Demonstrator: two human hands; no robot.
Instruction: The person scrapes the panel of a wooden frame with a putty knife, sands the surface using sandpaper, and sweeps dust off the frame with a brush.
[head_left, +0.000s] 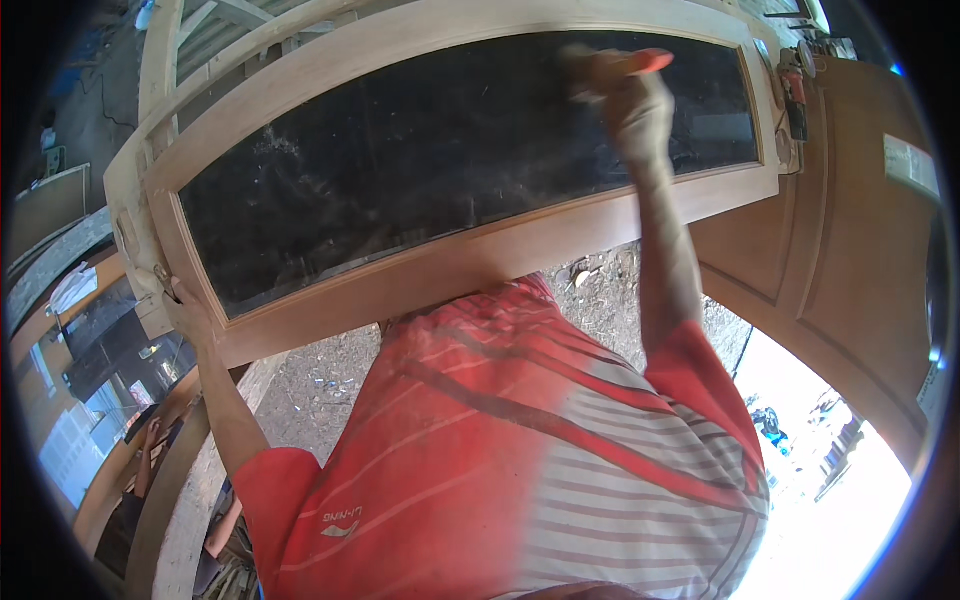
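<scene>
In front of me lies a wooden-framed panel (400,275), its pale frame bordering a dark, dusty glass-like pane (430,140). At the frame's near left corner my left hand (190,308) grips the wooden edge, the fingers partly hidden. My right hand (638,112) is over the far right part of the pane, closed around a brush-like tool (655,61) with an orange-red end. Motion smears the tool's brownish front, so I cannot tell its exact kind or whether it touches the pane. Whitish dust and smudges mark the pane's left side.
Right of the frame stands a large brown panelled wooden board (850,230). A red-and-black power tool (794,100) lies by the frame's right end. Wooden beams (160,90) stand at the far left. Beneath is littered ground (320,385); another person's arm (148,455) shows at lower left.
</scene>
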